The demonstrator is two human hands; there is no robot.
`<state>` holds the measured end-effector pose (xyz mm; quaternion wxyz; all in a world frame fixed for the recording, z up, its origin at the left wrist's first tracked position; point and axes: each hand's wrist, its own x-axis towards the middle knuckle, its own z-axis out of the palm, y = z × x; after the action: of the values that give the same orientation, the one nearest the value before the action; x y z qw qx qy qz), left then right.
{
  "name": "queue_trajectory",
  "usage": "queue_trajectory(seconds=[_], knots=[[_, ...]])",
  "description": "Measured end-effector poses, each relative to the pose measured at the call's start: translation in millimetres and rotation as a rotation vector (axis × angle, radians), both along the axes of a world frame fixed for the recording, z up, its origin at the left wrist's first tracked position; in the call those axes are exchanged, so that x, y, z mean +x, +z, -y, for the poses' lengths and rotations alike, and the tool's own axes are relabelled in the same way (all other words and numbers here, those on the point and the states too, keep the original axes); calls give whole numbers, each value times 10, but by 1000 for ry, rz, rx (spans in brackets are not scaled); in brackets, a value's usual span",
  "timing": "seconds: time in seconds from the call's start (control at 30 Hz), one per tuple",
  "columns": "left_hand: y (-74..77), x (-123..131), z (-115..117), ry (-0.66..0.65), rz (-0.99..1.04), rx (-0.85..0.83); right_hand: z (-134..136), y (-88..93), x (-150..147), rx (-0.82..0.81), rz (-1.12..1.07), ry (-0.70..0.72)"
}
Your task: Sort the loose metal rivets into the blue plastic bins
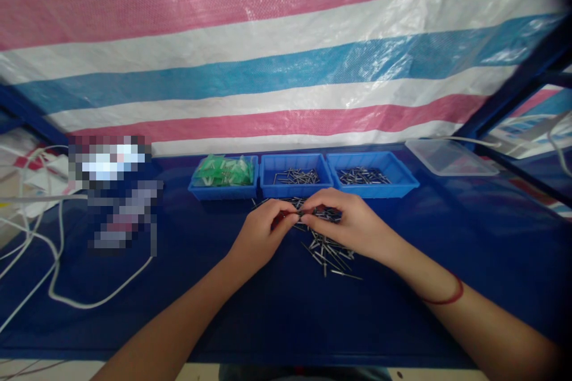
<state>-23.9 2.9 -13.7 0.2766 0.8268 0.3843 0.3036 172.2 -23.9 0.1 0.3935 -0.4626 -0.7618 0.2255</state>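
Over a loose pile of thin metal blind rivets (328,250), my left hand (263,227) and my right hand (353,223) meet at the fingertips. Both are closed in a pinch, thumb against fingers. Something small and dark shows between the tips, but it is too small to name. Part of the pile is hidden beneath the hands. Just behind them, the middle blue bin (329,183) holds several thin metal pieces, among them one with a bent end. The right blue bin (404,181) contains more small metal pieces like those in the pile.
Green-and-clear plastic packets (226,171) fill the left blue bin (223,192). A clear plastic lid (451,158) lies at the back right of the dark blue table (201,321). White cables (84,305) loop across the left side, near blurred-out items. A striped plastic sheet (268,65) hangs behind.
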Motion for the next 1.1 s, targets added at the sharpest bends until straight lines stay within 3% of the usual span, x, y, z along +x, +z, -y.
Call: queue_trajectory(seconds=[0.27,0.63,0.97,1.1], knots=[[11,8,16,10,13,15,29,-41,-102,-136,-158,-40],[33,-17,23,-47,-44,119,36,-3,-80,-114,-209,-29],[64,-41,30,1,18,175,0,-11,-10,-60,-107,37],[73,-23,44,-9,-22,86,-26,-1,28,-27,-53,34]])
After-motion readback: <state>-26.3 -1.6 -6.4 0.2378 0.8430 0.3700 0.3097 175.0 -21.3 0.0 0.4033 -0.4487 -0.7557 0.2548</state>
